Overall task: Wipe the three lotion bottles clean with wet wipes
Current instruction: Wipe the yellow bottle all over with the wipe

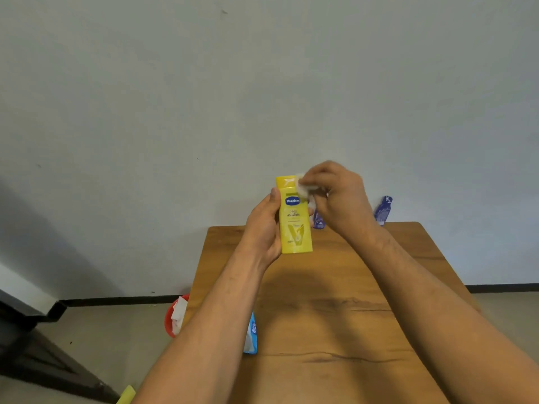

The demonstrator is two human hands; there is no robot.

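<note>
My left hand grips a yellow lotion bottle upright above the far part of the wooden table, cap up. My right hand pinches a crumpled white wet wipe against the bottle's upper right side by the cap. Two dark blue lotion bottles stand at the table's far edge: one mostly hidden behind my right hand, the other further right by the wall.
A blue-and-white wet wipes pack lies at the table's left edge, partly under my left forearm. On the floor to the left sits a red bin with white wipes in it. A yellow object shows at the bottom left.
</note>
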